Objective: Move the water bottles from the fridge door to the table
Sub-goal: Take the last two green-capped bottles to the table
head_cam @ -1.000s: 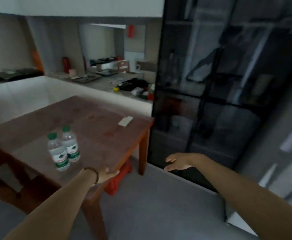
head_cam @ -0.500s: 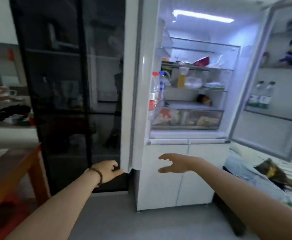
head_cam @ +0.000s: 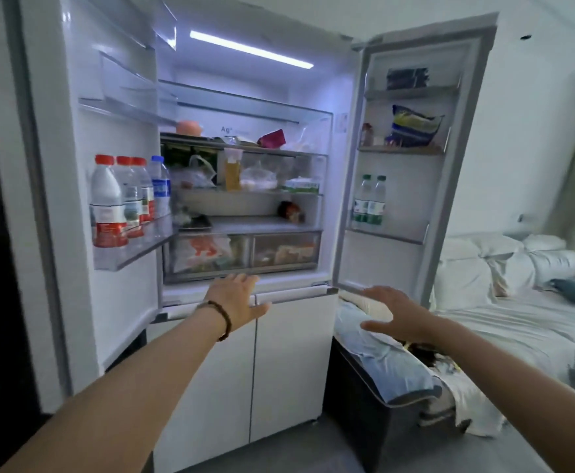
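Water bottles (head_cam: 369,199), two green-capped, stand upright on the right fridge door (head_cam: 410,192) shelf, above and well clear of both hands.
Left hand (head_cam: 236,299) hovers with fingers spread, empty, before the crisper drawers (head_cam: 279,250); right hand (head_cam: 395,312) spread too, holding nothing, seemingly just under that door's bottom edge.

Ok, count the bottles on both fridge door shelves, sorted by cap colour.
Red-capped bottles: 3
Blue-capped bottle: 1
Green-capped bottles: 2
Total: 6
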The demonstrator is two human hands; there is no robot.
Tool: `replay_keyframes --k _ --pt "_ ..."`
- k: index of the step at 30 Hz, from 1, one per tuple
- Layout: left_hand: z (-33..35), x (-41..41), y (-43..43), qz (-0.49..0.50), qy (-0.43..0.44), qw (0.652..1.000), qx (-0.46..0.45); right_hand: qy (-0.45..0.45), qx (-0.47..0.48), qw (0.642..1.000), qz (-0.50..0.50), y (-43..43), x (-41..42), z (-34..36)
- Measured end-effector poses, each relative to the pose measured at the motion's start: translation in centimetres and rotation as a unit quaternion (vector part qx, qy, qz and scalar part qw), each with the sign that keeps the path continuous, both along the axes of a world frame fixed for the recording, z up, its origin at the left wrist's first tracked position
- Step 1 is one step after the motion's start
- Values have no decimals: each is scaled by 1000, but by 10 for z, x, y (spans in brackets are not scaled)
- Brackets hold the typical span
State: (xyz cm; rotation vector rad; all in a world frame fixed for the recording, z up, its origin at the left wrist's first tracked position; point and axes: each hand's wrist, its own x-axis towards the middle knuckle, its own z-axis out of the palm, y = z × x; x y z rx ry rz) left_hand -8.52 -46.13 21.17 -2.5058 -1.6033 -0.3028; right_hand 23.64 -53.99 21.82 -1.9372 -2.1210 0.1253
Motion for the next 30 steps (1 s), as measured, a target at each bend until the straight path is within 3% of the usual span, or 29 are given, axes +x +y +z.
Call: replay_keyframes --k 3,10,16,22,25,30 --pt "0 39 53 0 -13 1000 25 9 14 1000 6 26 44 -3" --pt "2 143 183 24 -25 999 -22 40 39 996 -63 117 138 -4" --pt "34 255 268 -33 -59 998 0 50 95 991 -76 193 214 28" --pt "38 339 351 -66 -128 989 12 36 130 991 -23 285 278 60" --pt "44 368 391 -44 -153 986 41 33 175 984 3 337 303 75" --pt "72 403 442 1 -219 970 101 66 175 982 38 422 333 92"
